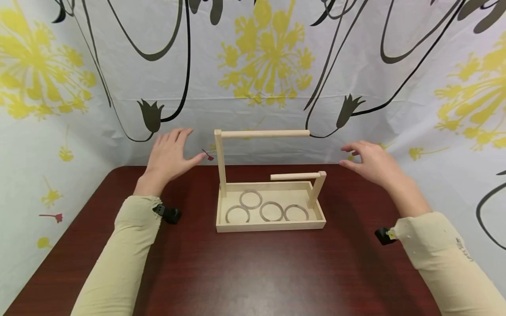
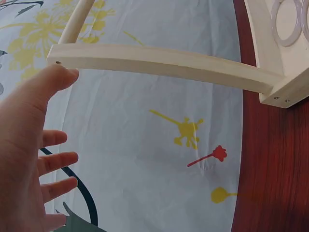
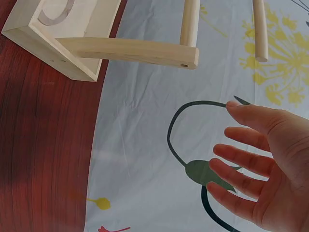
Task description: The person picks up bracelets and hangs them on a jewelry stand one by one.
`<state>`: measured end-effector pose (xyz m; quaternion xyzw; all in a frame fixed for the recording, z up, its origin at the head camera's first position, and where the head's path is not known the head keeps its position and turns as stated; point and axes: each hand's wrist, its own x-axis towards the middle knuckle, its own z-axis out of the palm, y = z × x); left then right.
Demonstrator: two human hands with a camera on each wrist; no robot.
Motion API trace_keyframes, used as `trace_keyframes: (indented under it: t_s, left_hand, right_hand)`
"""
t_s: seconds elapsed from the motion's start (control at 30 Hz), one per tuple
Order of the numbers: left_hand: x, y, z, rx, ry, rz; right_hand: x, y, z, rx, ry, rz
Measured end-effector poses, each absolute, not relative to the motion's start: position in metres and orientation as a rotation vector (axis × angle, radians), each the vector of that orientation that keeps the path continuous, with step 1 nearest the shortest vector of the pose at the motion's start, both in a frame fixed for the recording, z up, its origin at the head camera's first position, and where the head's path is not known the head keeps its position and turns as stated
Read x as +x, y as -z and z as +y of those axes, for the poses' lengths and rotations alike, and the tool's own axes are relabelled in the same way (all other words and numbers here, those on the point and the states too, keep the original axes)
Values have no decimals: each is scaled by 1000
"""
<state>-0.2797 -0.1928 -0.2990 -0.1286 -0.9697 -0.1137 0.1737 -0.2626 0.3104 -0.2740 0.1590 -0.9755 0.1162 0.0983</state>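
Observation:
A shallow wooden tray (image 1: 272, 227) stands mid-table, with several pale rings (image 1: 271, 211) lying flat inside. From its left end rises a tall post (image 1: 221, 164) bearing a long horizontal dowel (image 1: 265, 134). A shorter post (image 1: 317, 189) at the right end carries a short dowel (image 1: 294, 176) pointing left. My left hand (image 1: 168, 156) hovers left of the tall post, fingers spread, holding nothing. Off to the right of the tray, my right hand (image 1: 371, 162) is raised with relaxed fingers, also empty. In the right wrist view its palm (image 3: 285, 169) shows bare.
The dark red wooden table (image 1: 269, 272) extends around the tray. Behind it hangs a white cloth (image 1: 253, 114) printed with yellow flowers and dark stems. Each sleeve cuff has a small black device (image 1: 171, 215) near the wrist.

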Motion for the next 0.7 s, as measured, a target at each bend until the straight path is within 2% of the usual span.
trace_keyframes:
  t_s: [0.7]
  left_hand:
    - [-275, 288, -165, -390, 665, -2676]
  right_hand:
    - [-249, 275, 303, 509, -379, -2842]
